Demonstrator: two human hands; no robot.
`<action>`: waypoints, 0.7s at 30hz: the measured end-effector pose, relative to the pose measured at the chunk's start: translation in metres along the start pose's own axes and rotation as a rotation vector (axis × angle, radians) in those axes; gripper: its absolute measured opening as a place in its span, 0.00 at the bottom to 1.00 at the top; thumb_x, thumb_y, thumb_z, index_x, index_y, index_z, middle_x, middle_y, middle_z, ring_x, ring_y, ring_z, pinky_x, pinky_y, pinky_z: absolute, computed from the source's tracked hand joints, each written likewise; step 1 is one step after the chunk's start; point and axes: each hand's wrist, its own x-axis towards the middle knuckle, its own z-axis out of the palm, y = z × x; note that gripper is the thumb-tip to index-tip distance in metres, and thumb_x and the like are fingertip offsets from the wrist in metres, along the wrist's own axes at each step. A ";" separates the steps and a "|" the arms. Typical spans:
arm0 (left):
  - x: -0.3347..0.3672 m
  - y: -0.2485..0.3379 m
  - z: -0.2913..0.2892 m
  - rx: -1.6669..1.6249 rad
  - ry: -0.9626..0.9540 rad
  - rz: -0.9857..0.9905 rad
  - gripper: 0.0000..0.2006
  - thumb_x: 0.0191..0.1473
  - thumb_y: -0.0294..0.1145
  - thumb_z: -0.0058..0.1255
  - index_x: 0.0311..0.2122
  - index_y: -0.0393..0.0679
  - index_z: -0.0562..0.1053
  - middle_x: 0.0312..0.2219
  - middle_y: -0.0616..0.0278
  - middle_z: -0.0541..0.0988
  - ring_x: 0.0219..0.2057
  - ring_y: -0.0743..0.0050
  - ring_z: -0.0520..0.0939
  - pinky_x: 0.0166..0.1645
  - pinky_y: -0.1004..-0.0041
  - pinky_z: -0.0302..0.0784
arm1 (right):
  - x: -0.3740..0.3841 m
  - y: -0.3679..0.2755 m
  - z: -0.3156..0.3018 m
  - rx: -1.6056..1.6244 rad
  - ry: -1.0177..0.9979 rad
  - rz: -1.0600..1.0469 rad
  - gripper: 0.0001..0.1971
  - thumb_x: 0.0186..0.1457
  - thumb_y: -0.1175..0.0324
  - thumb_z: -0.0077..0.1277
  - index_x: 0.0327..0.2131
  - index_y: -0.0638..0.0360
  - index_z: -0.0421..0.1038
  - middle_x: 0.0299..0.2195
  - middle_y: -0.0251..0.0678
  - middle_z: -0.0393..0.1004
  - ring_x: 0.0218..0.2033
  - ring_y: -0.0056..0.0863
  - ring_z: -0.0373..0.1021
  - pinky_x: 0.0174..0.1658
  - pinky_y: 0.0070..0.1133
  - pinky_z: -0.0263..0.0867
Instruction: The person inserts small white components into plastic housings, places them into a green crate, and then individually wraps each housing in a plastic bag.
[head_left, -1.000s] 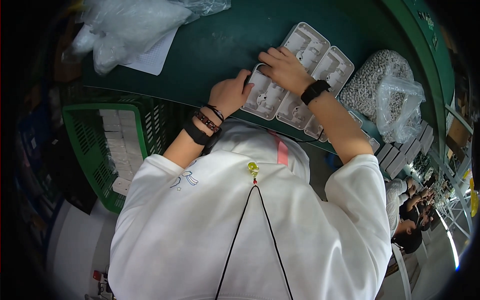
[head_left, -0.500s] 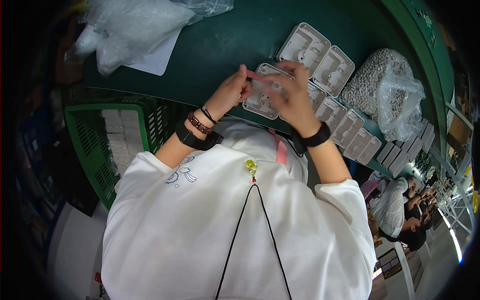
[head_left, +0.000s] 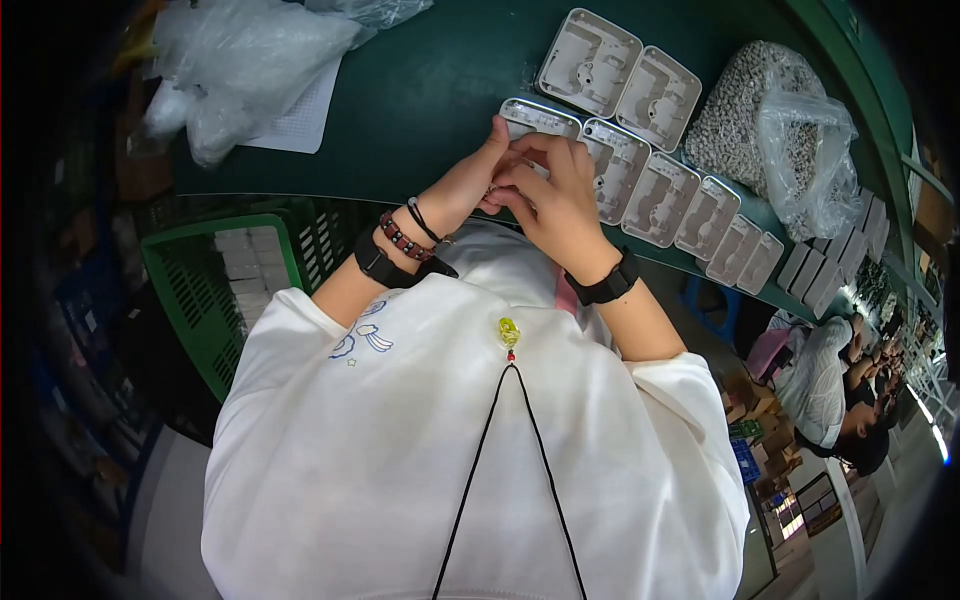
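My left hand (head_left: 468, 192) and my right hand (head_left: 562, 205) meet just over the table's front edge. The left fingers are curled, with the thumb pointing up. The right fingertips are bent in against the left ones, and something tiny may sit between them, too small to make out. Right behind the hands lies an open white plastic housing (head_left: 540, 118), partly covered by them. A second white housing (head_left: 612, 165) adjoins it on the right, its ribbed inside facing up.
More open housings (head_left: 665, 200) run along the right edge, with two (head_left: 590, 65) farther back. Beyond stands a clear bag of small grey parts (head_left: 745, 115). Plastic bags (head_left: 250, 60) lie on a sheet at the back left. A green crate (head_left: 285, 250) holds pale stacked pieces.
My right hand has come left and down from over the near housing to meet the left hand. The whole view has shifted slightly, so the housings sit higher.
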 end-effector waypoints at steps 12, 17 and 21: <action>-0.011 -0.004 0.013 0.147 -0.158 -0.023 0.18 0.56 0.50 0.29 0.27 0.46 0.62 0.17 0.76 0.56 0.16 0.90 0.52 0.19 0.86 0.46 | -0.022 0.014 -0.014 0.244 0.086 0.158 0.08 0.37 0.77 0.54 0.24 0.61 0.66 0.25 0.35 0.68 0.28 0.32 0.65 0.31 0.23 0.61; -0.001 -0.007 0.024 0.171 -0.237 -0.066 0.15 0.57 0.44 0.31 0.31 0.45 0.65 0.17 0.75 0.59 0.16 0.90 0.54 0.19 0.87 0.48 | -0.037 0.025 -0.028 0.250 0.020 0.213 0.08 0.38 0.77 0.54 0.24 0.61 0.66 0.24 0.36 0.66 0.26 0.31 0.66 0.28 0.21 0.62; 0.008 -0.010 0.031 0.246 -0.299 -0.045 0.15 0.57 0.45 0.31 0.29 0.46 0.64 0.16 0.76 0.58 0.16 0.89 0.53 0.19 0.86 0.47 | -0.044 0.031 -0.041 0.341 -0.001 0.320 0.08 0.38 0.76 0.55 0.25 0.61 0.66 0.23 0.36 0.65 0.25 0.29 0.66 0.27 0.20 0.62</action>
